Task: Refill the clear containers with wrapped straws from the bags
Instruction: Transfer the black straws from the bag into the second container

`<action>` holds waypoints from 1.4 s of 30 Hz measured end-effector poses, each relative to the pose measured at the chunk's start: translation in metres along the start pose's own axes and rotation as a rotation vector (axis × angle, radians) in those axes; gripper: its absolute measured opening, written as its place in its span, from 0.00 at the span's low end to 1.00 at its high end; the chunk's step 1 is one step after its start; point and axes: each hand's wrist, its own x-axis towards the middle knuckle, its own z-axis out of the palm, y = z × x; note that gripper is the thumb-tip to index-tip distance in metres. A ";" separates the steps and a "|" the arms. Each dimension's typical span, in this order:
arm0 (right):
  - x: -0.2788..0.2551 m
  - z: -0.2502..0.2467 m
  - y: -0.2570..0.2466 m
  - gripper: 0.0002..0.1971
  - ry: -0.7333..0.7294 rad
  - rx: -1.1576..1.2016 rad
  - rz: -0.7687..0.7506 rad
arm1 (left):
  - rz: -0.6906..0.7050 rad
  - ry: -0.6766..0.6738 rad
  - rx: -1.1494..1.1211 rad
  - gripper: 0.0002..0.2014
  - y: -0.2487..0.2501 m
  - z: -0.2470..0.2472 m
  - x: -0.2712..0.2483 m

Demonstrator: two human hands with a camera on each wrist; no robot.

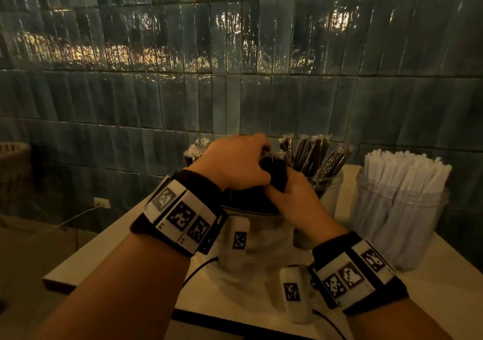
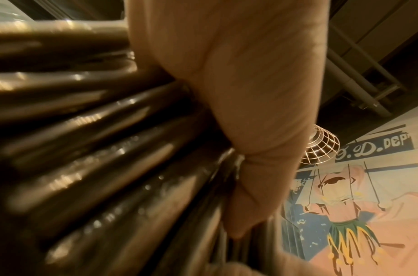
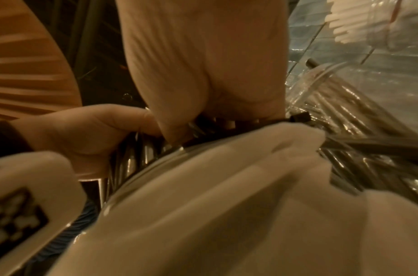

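Note:
My left hand [image 1: 235,164] and right hand [image 1: 292,196] both grip one bundle of dark wrapped straws [image 1: 274,175], held upright over the mouth of a clear container [image 1: 251,210] at the table's middle. In the left wrist view the dark straws [image 2: 97,149] fill the left side, with my fingers [image 2: 250,93] curled round them. From the right wrist, my palm [image 3: 203,56] lies against the straws [image 3: 132,160] just above the container's clear rim [image 3: 156,162]. The lower part of the bundle is hidden by my hands.
Behind stands a clear jar [image 1: 329,185] with dark wrapped straws [image 1: 313,154]. A jar of white wrapped straws [image 1: 400,209] stands at the right. Another container [image 1: 196,150] peeks out behind my left hand. The white table [image 1: 104,248] abuts a blue tiled wall; a wicker basket [image 1: 13,162] sits far left.

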 end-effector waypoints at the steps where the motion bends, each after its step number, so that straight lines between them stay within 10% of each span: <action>1: 0.000 0.000 0.000 0.16 -0.008 -0.010 0.015 | -0.012 0.001 0.007 0.28 -0.001 0.000 0.000; 31: -0.012 -0.003 0.009 0.09 -0.146 -0.125 0.146 | -0.148 -0.110 -0.060 0.14 0.003 -0.006 -0.001; 42: -0.016 -0.022 0.001 0.04 0.099 -0.001 0.134 | -0.128 -0.098 0.017 0.05 0.008 -0.005 -0.001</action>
